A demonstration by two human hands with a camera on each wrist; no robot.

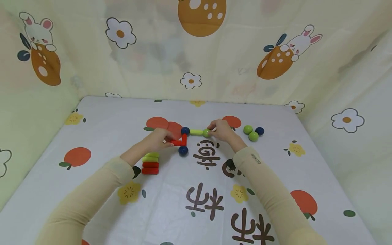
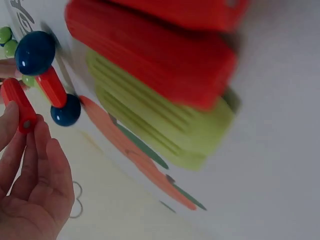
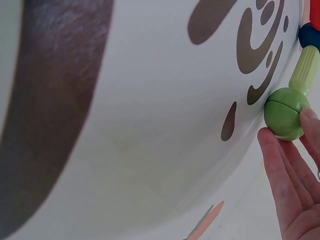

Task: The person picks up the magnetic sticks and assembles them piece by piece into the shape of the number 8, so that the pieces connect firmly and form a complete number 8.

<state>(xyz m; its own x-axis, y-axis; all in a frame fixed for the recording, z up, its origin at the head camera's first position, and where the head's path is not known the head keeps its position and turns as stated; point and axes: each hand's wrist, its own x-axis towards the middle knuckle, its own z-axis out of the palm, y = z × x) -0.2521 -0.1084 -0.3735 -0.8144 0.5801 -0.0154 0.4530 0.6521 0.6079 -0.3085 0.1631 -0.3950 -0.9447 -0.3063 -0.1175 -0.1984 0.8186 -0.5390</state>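
My left hand (image 1: 157,139) pinches one end of a red magnetic rod (image 2: 19,102) between thumb and fingers. Its other end points towards a second red rod (image 1: 184,139), which joins two dark blue balls (image 1: 183,150); whether they touch I cannot tell. From the far blue ball (image 1: 185,130) a light green rod (image 1: 196,132) runs right to a green ball (image 3: 285,112). The thumb and fingertips of my right hand (image 1: 222,130) pinch that green ball at the table surface.
Left of centre, light green rods (image 1: 150,157) and red rods (image 1: 150,171) lie side by side below my left wrist. Two loose green balls (image 1: 253,136) and a blue ball (image 1: 259,131) sit together right of my right hand. A printed cloth (image 1: 171,211) covers the table.
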